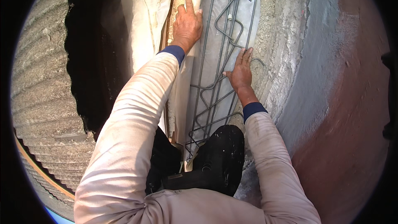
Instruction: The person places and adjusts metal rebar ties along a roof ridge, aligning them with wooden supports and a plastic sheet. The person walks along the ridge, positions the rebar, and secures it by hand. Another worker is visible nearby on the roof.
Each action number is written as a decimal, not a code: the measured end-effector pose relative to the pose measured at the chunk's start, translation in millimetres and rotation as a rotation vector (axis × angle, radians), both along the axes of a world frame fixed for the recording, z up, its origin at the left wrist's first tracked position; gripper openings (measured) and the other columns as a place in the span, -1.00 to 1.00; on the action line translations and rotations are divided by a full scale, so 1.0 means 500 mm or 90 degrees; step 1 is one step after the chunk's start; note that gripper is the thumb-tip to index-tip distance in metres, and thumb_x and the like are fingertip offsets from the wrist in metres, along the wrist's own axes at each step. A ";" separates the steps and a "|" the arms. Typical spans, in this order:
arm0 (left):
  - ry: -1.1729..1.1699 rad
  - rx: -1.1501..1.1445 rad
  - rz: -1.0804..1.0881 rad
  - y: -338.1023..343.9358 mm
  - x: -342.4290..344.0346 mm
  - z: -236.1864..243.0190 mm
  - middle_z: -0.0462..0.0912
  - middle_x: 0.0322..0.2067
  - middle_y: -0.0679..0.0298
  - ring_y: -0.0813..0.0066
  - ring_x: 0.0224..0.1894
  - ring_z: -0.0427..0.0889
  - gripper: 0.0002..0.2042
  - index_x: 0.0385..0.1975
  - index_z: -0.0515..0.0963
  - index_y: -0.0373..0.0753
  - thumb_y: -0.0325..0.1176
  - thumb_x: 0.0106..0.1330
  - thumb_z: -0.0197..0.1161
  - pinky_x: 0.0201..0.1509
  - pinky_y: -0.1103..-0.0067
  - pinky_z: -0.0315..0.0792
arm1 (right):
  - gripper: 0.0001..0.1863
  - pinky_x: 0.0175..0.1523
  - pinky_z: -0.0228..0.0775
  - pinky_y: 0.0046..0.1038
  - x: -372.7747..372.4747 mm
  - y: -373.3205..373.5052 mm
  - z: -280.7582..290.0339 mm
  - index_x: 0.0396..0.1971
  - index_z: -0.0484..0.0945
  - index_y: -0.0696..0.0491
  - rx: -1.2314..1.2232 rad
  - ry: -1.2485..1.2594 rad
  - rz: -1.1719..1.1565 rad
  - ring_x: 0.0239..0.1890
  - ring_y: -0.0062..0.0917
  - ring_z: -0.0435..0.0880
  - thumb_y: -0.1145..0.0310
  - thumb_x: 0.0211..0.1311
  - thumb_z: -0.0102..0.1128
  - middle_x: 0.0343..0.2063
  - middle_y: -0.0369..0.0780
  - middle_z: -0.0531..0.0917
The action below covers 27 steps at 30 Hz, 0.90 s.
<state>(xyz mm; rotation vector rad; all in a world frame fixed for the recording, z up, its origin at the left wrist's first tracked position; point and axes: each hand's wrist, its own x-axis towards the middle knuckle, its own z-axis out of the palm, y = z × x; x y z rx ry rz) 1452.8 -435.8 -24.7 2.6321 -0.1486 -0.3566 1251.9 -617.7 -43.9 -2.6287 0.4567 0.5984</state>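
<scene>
My left hand (186,27) rests with its fingers apart on a long pale, sheet-covered edge (182,91), beside a narrow wooden channel (170,37). To its right lies a long steel rebar cage (242,29) with bent ties, on translucent plastic sheeting (222,4). My right hand (241,72) touches the cage's right side with fingers stretched out and thumb apart, lower than my left hand. Another loose cream sheet (145,16) lies left of the channel.
Weathered corrugated roofing (41,74) is at the left, with a dark gap (85,37) beside it. Rough concrete (277,37), a grey band (306,79) and a reddish surface (340,108) run along the right. My dark-trousered knee (219,149) is below the cage.
</scene>
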 end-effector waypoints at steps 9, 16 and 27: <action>0.083 0.141 -0.189 0.187 -0.190 0.148 -0.03 0.59 -0.33 -0.37 0.55 0.23 -0.15 0.67 -0.04 -0.18 -0.06 0.51 0.24 0.60 0.09 0.26 | 0.52 0.69 0.07 -0.29 0.020 -0.005 0.015 0.65 -0.27 0.29 -0.061 0.090 0.037 0.71 0.03 -0.17 0.03 -0.01 0.76 0.65 0.26 -0.25; 0.566 0.025 -0.114 0.615 -0.670 0.338 0.36 0.50 -0.13 -0.06 0.53 0.37 -0.33 0.62 0.18 -0.19 0.02 0.65 0.10 0.61 0.27 0.29 | 0.02 0.63 0.20 -0.16 -0.080 -0.010 0.090 0.62 0.08 0.24 -0.057 -0.130 -0.005 0.67 0.04 0.05 0.19 0.33 0.49 0.64 0.18 -0.01; 1.143 0.003 0.439 0.980 -1.473 0.827 0.68 -0.15 0.09 0.21 -0.17 0.57 -0.39 0.20 0.61 -0.18 0.27 0.58 0.02 -0.10 0.34 0.40 | -0.30 0.36 0.48 -0.09 -0.791 0.283 0.488 0.15 0.67 0.28 0.246 0.488 -0.078 0.25 0.06 0.66 -0.10 0.35 0.31 0.16 0.16 0.69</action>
